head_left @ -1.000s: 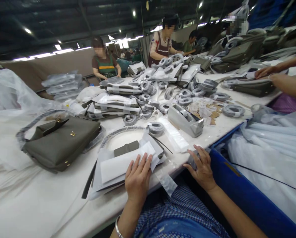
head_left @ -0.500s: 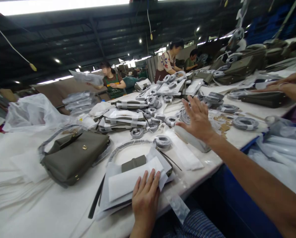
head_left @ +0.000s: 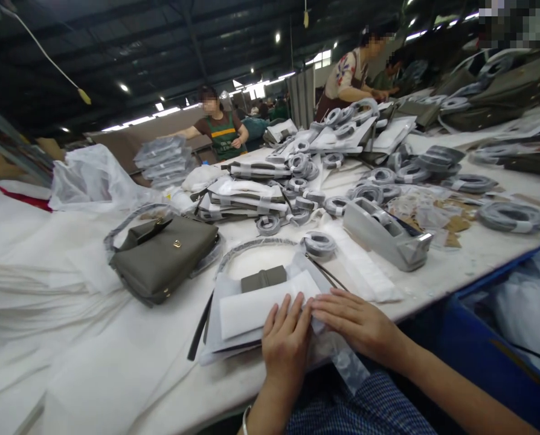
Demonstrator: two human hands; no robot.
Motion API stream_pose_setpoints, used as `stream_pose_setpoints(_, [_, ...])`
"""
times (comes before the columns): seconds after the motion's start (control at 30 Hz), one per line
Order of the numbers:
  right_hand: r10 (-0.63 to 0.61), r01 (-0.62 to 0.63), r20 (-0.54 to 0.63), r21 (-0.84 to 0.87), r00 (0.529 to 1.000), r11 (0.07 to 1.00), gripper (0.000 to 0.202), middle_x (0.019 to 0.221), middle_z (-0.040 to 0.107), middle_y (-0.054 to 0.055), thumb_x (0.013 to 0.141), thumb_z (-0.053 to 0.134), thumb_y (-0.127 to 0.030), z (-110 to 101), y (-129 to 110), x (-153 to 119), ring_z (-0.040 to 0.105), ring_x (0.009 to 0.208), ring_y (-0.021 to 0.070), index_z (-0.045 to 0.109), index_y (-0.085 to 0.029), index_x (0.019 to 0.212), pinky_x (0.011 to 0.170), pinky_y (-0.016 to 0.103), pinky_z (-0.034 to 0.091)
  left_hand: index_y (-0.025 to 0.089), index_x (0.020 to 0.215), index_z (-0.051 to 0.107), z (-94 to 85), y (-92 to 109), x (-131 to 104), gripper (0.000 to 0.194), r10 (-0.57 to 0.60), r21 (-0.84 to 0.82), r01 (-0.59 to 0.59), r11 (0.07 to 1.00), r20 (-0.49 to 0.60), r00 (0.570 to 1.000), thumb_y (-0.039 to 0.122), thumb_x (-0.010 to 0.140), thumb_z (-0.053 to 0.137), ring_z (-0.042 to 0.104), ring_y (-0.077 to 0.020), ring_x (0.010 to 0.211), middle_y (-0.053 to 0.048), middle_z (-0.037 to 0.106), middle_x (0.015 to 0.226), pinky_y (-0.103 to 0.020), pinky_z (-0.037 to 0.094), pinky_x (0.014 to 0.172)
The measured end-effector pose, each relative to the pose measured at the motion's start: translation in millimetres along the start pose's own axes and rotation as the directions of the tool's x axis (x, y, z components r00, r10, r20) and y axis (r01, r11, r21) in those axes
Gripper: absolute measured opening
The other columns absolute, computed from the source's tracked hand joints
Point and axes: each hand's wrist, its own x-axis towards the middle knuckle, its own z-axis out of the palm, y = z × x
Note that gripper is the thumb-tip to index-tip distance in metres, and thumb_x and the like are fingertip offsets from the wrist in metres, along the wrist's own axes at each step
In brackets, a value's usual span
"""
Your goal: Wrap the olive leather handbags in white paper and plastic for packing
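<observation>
My left hand (head_left: 290, 338) lies flat, fingers stretched, on a folded white foam sheet (head_left: 247, 311). That sheet rests on a flattened olive-grey handbag (head_left: 264, 278) with grey-white wrapping (head_left: 213, 329) around it. A plastic-wrapped handle (head_left: 258, 243) arches from the bag's far side. My right hand (head_left: 360, 320) is on the bundle's right edge, fingers extended and touching the tips of my left hand. What lies under its palm is hidden. Close to it stands a grey tape dispenser (head_left: 379, 235), and a coiled wrapped strap (head_left: 318, 243) lies beyond the bundle.
A finished-looking olive handbag (head_left: 168, 257) stands on the left of the white table (head_left: 116, 362). Several bag bundles (head_left: 247, 196) and strap coils are heaped at the back. A blue bin (head_left: 491, 332) holds plastic at the right. Across the table, co-workers (head_left: 225, 130) stand.
My right hand has come down from near the tape dispenser onto the bundle's right edge, uncovering the dispenser. My left hand stays on the foam sheet. The view has swung slightly left.
</observation>
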Motion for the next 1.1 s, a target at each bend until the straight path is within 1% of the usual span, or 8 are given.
stream_pose_setpoints(0.07, [-0.056, 0.057, -0.029, 0.032, 0.998, 0.998, 0.041, 0.127, 0.069, 0.007, 0.096, 0.054, -0.009, -2, 0, -3, 0.058, 0.127, 0.0184, 0.059, -0.02, 0.135, 0.111, 0.042, 0.048, 0.03, 0.137, 0.059, -0.1, 1, -1, 0.036, 0.001, 0.0, -0.001, 1.0, 0.018, 1.0, 0.029, 0.102, 0.049, 0.06, -0.0228, 0.125, 0.001, 0.062, 0.137, -0.039, 0.042, 0.11])
stream_pose_setpoints(0.17, [0.057, -0.055, -0.053, 0.051, 0.997, 0.997, 0.05, 0.129, 0.068, 0.009, 0.093, 0.048, 0.0, -8, -8, -28, 0.056, 0.13, 0.0185, 0.056, -0.019, 0.139, 0.108, 0.037, 0.052, 0.028, 0.139, 0.057, 0.1, 1, -1, 0.038, 0.014, 0.009, -0.015, 1.0, 0.049, 0.999, 0.025, 0.102, 0.049, 0.058, -0.0244, 0.127, 0.0, 0.059, 0.141, -0.04, 0.044, 0.11])
stream_pose_setpoints(0.27, [0.159, -0.16, 0.052, 0.021, 0.986, 0.987, 0.061, 0.141, 0.059, 0.01, 0.09, 0.044, 0.003, -9, -20, -60, 0.047, 0.138, 0.0209, 0.048, -0.019, 0.147, 0.112, 0.038, 0.048, 0.024, 0.14, 0.056, -0.2, -1, -2, 0.041, 0.049, 0.002, -0.05, 0.999, 0.087, 0.995, 0.02, 0.099, 0.052, 0.057, -0.0266, 0.129, -0.002, 0.056, 0.143, -0.041, 0.047, 0.108])
stream_pose_setpoints(0.37, [0.132, -0.136, 0.191, 0.007, 0.973, 0.991, 0.067, 0.149, 0.051, 0.011, 0.086, 0.043, 0.001, -1, -27, -76, 0.038, 0.144, 0.0235, 0.042, -0.016, 0.15, 0.116, 0.043, 0.04, 0.023, 0.14, 0.056, -0.7, -1, -1, 0.043, 0.055, -0.012, -0.054, 0.998, 0.103, 0.993, 0.017, 0.098, 0.053, 0.056, -0.027, 0.13, -0.003, 0.056, 0.144, -0.042, 0.047, 0.108])
stream_pose_setpoints(0.53, [0.039, -0.042, 0.033, 0.103, 0.999, 0.994, 0.052, 0.132, 0.066, 0.011, 0.09, 0.043, 0.0, 18, -21, -62, 0.052, 0.134, 0.0204, 0.057, -0.015, 0.138, 0.11, 0.042, 0.048, 0.025, 0.14, 0.055, -0.7, 0, -2, 0.043, 0.032, -0.007, -0.031, 0.999, 0.101, 0.994, 0.016, 0.098, 0.053, 0.055, -0.0256, 0.132, -0.002, 0.055, 0.145, -0.041, 0.047, 0.109])
stream_pose_setpoints(0.67, [0.09, -0.076, -0.068, 0.18, 0.994, 0.981, 0.043, 0.114, 0.075, 0.007, 0.092, 0.044, -0.002, 25, -24, -49, 0.068, 0.111, 0.0166, 0.067, -0.019, 0.124, 0.102, 0.035, 0.056, 0.028, 0.14, 0.056, -0.5, 3, -3, 0.045, 0.012, 0.016, -0.014, 1.0, 0.087, 0.996, 0.016, 0.097, 0.055, 0.055, -0.0247, 0.132, -0.001, 0.055, 0.144, -0.039, 0.047, 0.109])
stream_pose_setpoints(0.83, [0.177, -0.16, -0.061, 0.21, 0.982, 0.965, 0.047, 0.111, 0.076, 0.004, 0.087, 0.04, -0.001, 20, -40, -52, 0.07, 0.107, 0.0163, 0.069, -0.021, 0.119, 0.1, 0.034, 0.056, 0.033, 0.138, 0.057, -2.4, 5, -2, 0.041, -0.013, 0.04, 0.009, 0.999, 0.104, 0.995, 0.022, 0.098, 0.058, 0.054, -0.0245, 0.132, 0.0, 0.054, 0.145, -0.04, 0.048, 0.107])
stream_pose_setpoints(1.1, [0.13, -0.117, -0.043, 0.218, 0.991, 0.969, 0.041, 0.106, 0.077, 0.004, 0.088, 0.044, -0.001, 4, -59, -57, 0.072, 0.103, 0.0166, 0.068, -0.019, 0.116, 0.098, 0.033, 0.057, 0.034, 0.139, 0.056, -2.9, 7, -3, 0.042, -0.02, 0.043, 0.015, 0.999, 0.121, 0.993, 0.021, 0.099, 0.056, 0.053, -0.0231, 0.134, 0.001, 0.054, 0.146, -0.04, 0.047, 0.107])
